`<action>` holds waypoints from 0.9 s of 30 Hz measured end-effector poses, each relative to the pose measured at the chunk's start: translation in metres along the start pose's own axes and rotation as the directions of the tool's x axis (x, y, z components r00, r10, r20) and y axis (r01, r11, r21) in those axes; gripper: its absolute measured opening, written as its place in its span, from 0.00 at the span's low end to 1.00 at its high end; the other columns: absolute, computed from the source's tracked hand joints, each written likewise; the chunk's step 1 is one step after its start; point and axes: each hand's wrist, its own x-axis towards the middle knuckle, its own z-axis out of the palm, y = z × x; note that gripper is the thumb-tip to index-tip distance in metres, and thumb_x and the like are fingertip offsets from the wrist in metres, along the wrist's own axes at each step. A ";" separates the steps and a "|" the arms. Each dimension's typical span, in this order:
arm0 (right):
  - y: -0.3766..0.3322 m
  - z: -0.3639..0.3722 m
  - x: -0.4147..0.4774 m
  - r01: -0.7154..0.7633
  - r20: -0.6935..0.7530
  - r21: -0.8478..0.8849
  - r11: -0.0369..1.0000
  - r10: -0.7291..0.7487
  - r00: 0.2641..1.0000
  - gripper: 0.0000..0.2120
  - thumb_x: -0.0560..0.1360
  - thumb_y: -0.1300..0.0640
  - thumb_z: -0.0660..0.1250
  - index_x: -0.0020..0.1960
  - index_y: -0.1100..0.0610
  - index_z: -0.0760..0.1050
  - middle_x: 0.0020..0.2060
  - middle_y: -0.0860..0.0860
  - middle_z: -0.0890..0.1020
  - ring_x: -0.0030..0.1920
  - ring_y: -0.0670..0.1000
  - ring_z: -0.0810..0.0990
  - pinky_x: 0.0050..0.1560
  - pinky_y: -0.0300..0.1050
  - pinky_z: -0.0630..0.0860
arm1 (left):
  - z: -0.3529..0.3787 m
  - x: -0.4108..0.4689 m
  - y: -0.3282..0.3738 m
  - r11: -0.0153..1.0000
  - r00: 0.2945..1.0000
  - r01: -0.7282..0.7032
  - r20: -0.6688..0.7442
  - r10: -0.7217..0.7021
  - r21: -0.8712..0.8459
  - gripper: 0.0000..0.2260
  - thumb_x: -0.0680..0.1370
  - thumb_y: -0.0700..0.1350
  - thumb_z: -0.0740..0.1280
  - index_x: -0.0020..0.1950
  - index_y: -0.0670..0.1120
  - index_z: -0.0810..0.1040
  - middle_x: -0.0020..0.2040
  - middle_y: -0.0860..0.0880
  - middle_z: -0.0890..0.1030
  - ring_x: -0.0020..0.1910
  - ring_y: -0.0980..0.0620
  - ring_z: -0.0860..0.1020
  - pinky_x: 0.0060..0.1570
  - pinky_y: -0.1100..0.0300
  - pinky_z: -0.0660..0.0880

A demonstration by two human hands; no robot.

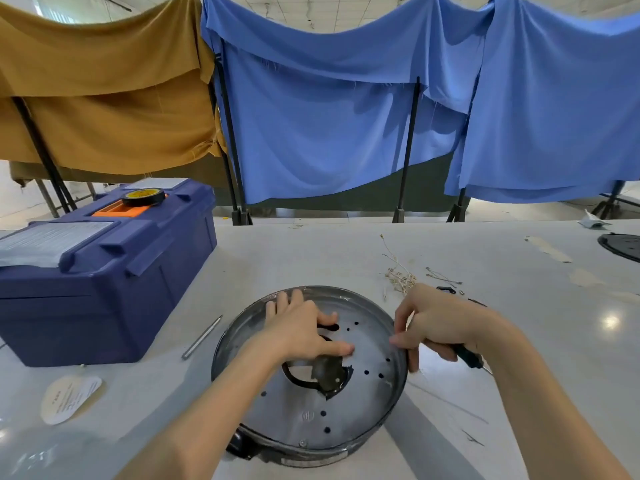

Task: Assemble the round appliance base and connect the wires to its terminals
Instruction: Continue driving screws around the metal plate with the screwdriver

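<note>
The round base (294, 414) lies on the table (519, 341) front and centre, the left grip (298, 327) resting flat inside it with fingers straight, the right grip (436, 323) curled round a dark-handled screwdriver (467, 356) and touching its right rim.

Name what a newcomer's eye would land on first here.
The round metal base sits front and centre on the table, the left hand resting on its plate and the right hand at its rim gripping a dark-handled tool. A big blue toolbox stands at left; blue cloth hangs behind.
</note>
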 end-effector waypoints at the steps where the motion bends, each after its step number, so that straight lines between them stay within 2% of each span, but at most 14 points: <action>1: 0.003 -0.002 0.002 -0.003 -0.090 -0.020 1.000 0.001 0.996 0.10 0.76 0.62 0.67 0.37 0.63 0.78 0.32 0.54 0.85 0.17 0.50 0.66 0.25 0.37 0.67 | -0.001 0.002 0.003 1.000 1.000 -0.017 0.012 0.017 -0.007 0.31 0.69 0.72 0.66 0.70 0.66 0.69 0.66 0.45 0.65 0.68 0.40 0.59 0.70 0.47 0.56; 4: 0.013 -0.003 0.009 0.019 -0.314 -0.002 1.000 -0.019 0.949 0.10 0.77 0.60 0.68 0.38 0.61 0.77 0.31 0.52 0.85 0.16 0.47 0.68 0.25 0.37 0.70 | -0.007 0.007 0.006 0.998 0.998 -0.056 0.018 0.057 -0.026 0.29 0.69 0.68 0.69 0.69 0.65 0.71 0.59 0.49 0.64 0.64 0.43 0.60 0.66 0.51 0.55; 7: 0.016 0.004 0.015 0.087 -0.383 0.093 0.992 -0.045 0.923 0.09 0.77 0.60 0.69 0.38 0.61 0.77 0.30 0.55 0.84 0.15 0.47 0.68 0.23 0.38 0.70 | -0.009 0.009 0.003 0.997 0.996 -0.066 0.050 0.068 -0.027 0.27 0.71 0.66 0.70 0.68 0.65 0.71 0.60 0.49 0.64 0.66 0.43 0.59 0.69 0.50 0.54; 10: 0.017 0.011 0.021 0.115 -0.413 0.117 0.986 -0.057 0.909 0.08 0.76 0.60 0.70 0.38 0.60 0.77 0.34 0.56 0.84 0.16 0.48 0.69 0.26 0.42 0.72 | -0.011 0.008 -0.002 0.997 0.995 -0.059 0.080 0.064 -0.056 0.26 0.71 0.65 0.70 0.68 0.67 0.70 0.64 0.47 0.64 0.69 0.41 0.58 0.72 0.47 0.52; 12: 0.015 0.014 0.025 0.121 -0.421 0.109 0.987 -0.065 0.905 0.09 0.76 0.60 0.70 0.38 0.59 0.76 0.35 0.57 0.84 0.15 0.48 0.69 0.26 0.40 0.72 | -0.012 0.006 -0.003 0.996 0.993 -0.071 0.092 0.076 -0.053 0.26 0.70 0.65 0.70 0.68 0.68 0.71 0.59 0.50 0.63 0.65 0.43 0.59 0.69 0.50 0.55; 16: 0.010 0.015 0.028 0.120 -0.343 0.083 0.989 -0.084 0.935 0.10 0.76 0.61 0.70 0.37 0.62 0.78 0.30 0.55 0.84 0.16 0.47 0.69 0.24 0.38 0.71 | -0.018 0.003 -0.003 0.996 0.991 -0.091 0.097 0.090 0.005 0.24 0.72 0.64 0.70 0.67 0.69 0.71 0.57 0.51 0.63 0.61 0.47 0.60 0.59 0.56 0.55; 19: 0.007 0.016 0.023 0.126 -0.286 0.069 0.990 -0.101 0.953 0.10 0.75 0.59 0.71 0.36 0.63 0.79 0.28 0.54 0.84 0.17 0.48 0.69 0.25 0.39 0.71 | -0.023 0.002 -0.002 0.993 0.991 -0.100 0.100 0.094 0.066 0.23 0.74 0.61 0.70 0.68 0.69 0.70 0.56 0.51 0.62 0.60 0.47 0.60 0.61 0.54 0.56; 21: 0.006 0.016 0.020 0.148 -0.306 0.044 0.988 -0.127 0.944 0.10 0.74 0.59 0.73 0.37 0.62 0.79 0.28 0.54 0.84 0.17 0.49 0.69 0.25 0.41 0.70 | -0.021 -0.002 0.004 0.989 0.991 -0.127 0.061 0.123 0.076 0.24 0.74 0.58 0.71 0.69 0.68 0.69 0.55 0.52 0.63 0.59 0.47 0.61 0.64 0.52 0.55; 22: 0.005 0.016 0.017 0.167 -0.333 0.040 0.985 -0.145 0.932 0.10 0.73 0.58 0.74 0.36 0.61 0.78 0.28 0.53 0.83 0.18 0.49 0.68 0.25 0.41 0.69 | -0.019 -0.005 0.007 0.988 0.988 -0.154 0.010 0.154 0.031 0.23 0.74 0.57 0.71 0.68 0.66 0.71 0.55 0.52 0.65 0.59 0.48 0.63 0.65 0.52 0.57; 23: 0.003 0.016 0.015 0.195 -0.357 0.041 0.980 -0.167 0.919 0.10 0.71 0.58 0.75 0.36 0.60 0.78 0.28 0.53 0.83 0.18 0.50 0.68 0.25 0.43 0.68 | -0.017 -0.008 0.012 0.976 0.980 -0.197 -0.055 0.193 -0.087 0.21 0.74 0.56 0.72 0.66 0.62 0.75 0.53 0.53 0.70 0.57 0.49 0.67 0.66 0.51 0.61; 24: 0.001 0.016 0.012 0.224 -0.370 0.038 0.974 -0.194 0.909 0.10 0.70 0.57 0.76 0.36 0.59 0.78 0.28 0.52 0.83 0.19 0.51 0.68 0.25 0.44 0.68 | -0.016 -0.011 0.016 0.926 0.965 -0.257 -0.117 0.233 -0.276 0.17 0.74 0.54 0.72 0.62 0.57 0.80 0.50 0.53 0.76 0.53 0.50 0.73 0.63 0.52 0.67; 26: -0.003 0.018 0.008 0.273 -0.366 0.020 0.962 -0.247 0.897 0.10 0.68 0.56 0.78 0.35 0.58 0.79 0.28 0.52 0.83 0.18 0.50 0.68 0.23 0.43 0.66 | -0.015 -0.019 0.024 0.714 0.939 -0.341 -0.189 0.287 -0.611 0.08 0.75 0.49 0.73 0.51 0.47 0.85 0.42 0.50 0.84 0.42 0.52 0.80 0.50 0.58 0.78; 27: -0.006 0.021 0.008 0.293 -0.362 0.021 0.956 -0.266 0.893 0.09 0.67 0.56 0.78 0.35 0.58 0.79 0.28 0.52 0.83 0.18 0.49 0.68 0.22 0.41 0.65 | -0.015 -0.021 0.027 0.658 0.934 -0.355 -0.216 0.285 -0.664 0.06 0.75 0.48 0.73 0.46 0.45 0.84 0.39 0.49 0.84 0.37 0.52 0.81 0.44 0.62 0.78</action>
